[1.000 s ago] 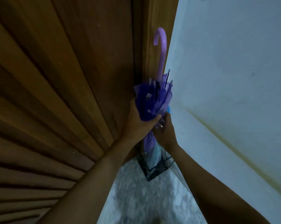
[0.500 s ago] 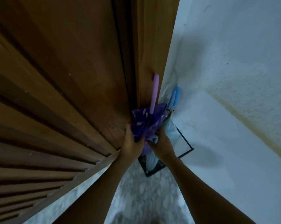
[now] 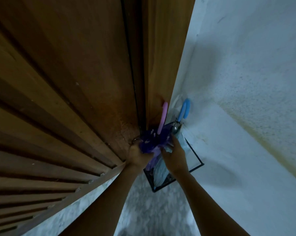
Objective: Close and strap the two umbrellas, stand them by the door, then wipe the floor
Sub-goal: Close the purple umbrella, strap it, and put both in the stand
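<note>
A folded purple umbrella (image 3: 154,138) with a pale pink handle stands in a black wire stand (image 3: 196,165) in the corner between the wooden door and the white wall. My left hand (image 3: 138,155) grips its bunched canopy from the left. Beside it stands a folded pale blue umbrella (image 3: 182,142) with a blue hooked handle, in the same stand. My right hand (image 3: 173,156) rests against the blue umbrella's canopy and the purple one's folds; its fingers are closed on the fabric, which one I cannot tell.
A slatted wooden door (image 3: 67,99) fills the left side. A white wall (image 3: 246,99) with a yellowish stain runs along the right. Pale marbled floor (image 3: 152,210) lies below between my forearms.
The purple umbrella has gone down into the stand, and both hands sank with it. The blue umbrella's handle has come into sight beside it.
</note>
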`<move>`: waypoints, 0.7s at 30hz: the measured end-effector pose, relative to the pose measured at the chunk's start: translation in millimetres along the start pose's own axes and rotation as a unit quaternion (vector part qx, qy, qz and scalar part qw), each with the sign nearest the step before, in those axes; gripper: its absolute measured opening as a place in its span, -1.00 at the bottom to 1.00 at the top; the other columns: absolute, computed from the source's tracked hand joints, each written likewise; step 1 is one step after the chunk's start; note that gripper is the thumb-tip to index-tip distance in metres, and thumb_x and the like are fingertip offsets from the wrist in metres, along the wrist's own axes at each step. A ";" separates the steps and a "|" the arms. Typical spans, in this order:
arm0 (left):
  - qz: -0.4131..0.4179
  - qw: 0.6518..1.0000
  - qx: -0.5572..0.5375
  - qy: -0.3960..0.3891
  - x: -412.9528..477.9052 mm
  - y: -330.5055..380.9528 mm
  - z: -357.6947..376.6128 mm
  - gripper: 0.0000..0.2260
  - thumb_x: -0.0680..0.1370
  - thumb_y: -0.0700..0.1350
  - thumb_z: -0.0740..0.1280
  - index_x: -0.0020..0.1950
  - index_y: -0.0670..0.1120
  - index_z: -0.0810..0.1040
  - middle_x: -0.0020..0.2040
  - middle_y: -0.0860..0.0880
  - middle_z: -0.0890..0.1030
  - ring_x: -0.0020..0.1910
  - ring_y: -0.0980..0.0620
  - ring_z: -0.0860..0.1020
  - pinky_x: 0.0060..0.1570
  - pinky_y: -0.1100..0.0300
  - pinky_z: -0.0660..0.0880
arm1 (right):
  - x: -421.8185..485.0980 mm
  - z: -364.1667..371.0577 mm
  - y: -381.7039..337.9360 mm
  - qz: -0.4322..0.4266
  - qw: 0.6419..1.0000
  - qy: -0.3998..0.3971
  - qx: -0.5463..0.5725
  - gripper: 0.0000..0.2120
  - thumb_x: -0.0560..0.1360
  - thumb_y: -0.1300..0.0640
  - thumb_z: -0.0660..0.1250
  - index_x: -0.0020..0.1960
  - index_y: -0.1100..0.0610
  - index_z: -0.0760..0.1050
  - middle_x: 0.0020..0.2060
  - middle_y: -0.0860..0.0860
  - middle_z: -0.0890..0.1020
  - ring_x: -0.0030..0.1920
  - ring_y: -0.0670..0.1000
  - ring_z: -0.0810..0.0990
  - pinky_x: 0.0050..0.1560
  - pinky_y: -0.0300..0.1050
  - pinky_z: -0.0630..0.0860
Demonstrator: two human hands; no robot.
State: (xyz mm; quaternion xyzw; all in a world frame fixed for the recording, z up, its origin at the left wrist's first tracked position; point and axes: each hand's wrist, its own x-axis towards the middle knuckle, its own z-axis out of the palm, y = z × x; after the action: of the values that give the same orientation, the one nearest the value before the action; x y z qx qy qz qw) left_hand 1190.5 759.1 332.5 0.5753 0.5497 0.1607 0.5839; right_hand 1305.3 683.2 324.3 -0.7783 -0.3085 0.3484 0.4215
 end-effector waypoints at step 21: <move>0.045 0.994 0.026 0.093 -255.7 179.1 -253.9 -0.94 0.53 -0.12 0.41 -0.03 -0.08 0.61 -0.25 -0.01 0.55 -0.22 0.04 0.53 -0.09 0.14 0.49 | -217.3 -11.0 -319.9 -0.215 0.969 -0.107 -0.059 -0.66 0.61 0.05 0.29 0.35 0.11 0.49 0.16 -0.05 0.61 0.21 -0.06 0.58 0.27 -0.19 0.47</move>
State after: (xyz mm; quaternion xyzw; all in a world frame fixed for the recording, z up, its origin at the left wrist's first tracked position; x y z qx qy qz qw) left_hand 972.3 726.3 669.1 0.5973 0.5794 0.2254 0.5067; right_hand 1131.3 655.5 668.7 -0.6758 -0.5316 0.3119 0.4042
